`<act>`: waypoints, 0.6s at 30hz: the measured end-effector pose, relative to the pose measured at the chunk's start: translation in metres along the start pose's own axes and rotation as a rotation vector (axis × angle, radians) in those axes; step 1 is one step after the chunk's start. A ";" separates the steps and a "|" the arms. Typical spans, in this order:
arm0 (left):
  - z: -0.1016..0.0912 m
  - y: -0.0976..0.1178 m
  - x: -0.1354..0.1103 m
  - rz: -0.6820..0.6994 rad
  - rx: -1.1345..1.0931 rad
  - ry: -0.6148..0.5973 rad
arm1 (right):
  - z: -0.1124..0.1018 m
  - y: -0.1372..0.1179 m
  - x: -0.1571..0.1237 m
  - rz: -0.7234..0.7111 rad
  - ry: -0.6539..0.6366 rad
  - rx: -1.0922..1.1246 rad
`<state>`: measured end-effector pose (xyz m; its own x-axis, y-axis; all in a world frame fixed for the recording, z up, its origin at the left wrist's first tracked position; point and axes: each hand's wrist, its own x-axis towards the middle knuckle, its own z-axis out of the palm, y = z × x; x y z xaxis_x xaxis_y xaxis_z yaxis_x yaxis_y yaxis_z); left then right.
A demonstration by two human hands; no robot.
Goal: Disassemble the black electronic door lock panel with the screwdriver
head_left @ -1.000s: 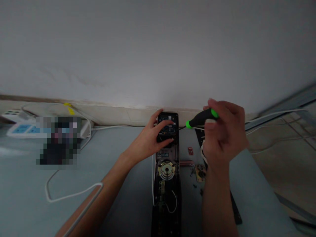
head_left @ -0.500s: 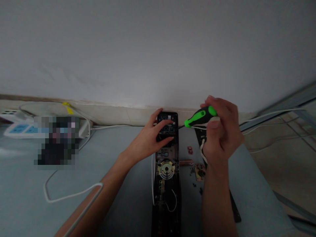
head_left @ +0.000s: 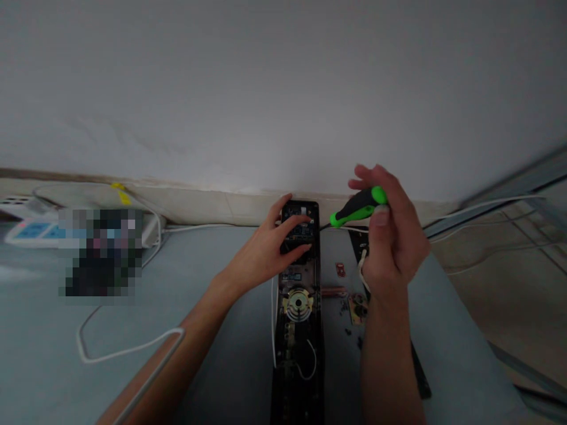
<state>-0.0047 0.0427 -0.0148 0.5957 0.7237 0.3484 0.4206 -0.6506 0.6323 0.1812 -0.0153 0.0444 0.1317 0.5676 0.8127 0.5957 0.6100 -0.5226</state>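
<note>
A long black door-lock body [head_left: 297, 330] lies open on the grey table [head_left: 53, 354], with circuit boards and a brass round part [head_left: 298, 304] showing inside. My left hand [head_left: 266, 251] rests on its far end, fingers curled around a black module [head_left: 301, 227]. My right hand [head_left: 392, 233] is raised to the right of the lock and holds a black and green screwdriver [head_left: 357, 208]. The screwdriver's thin tip points left toward the module.
Small screws, a red chip [head_left: 341, 269] and a brass part [head_left: 358, 307] lie right of the lock. A white cable [head_left: 119, 351] loops on the left. A power strip [head_left: 31, 230] sits at the far left by the wall. The table's edge runs down the right.
My right hand has shifted slightly left and up, turning the screwdriver in its fingers so the green handle end shows more. My left hand stays on the module.
</note>
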 end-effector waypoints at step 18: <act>0.000 0.000 0.000 0.004 -0.005 0.007 | 0.000 -0.001 0.001 -0.087 0.117 -0.009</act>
<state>-0.0043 0.0426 -0.0146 0.5927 0.7228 0.3553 0.4153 -0.6522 0.6341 0.1806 -0.0154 0.0458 0.1702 0.4445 0.8795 0.6161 0.6485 -0.4470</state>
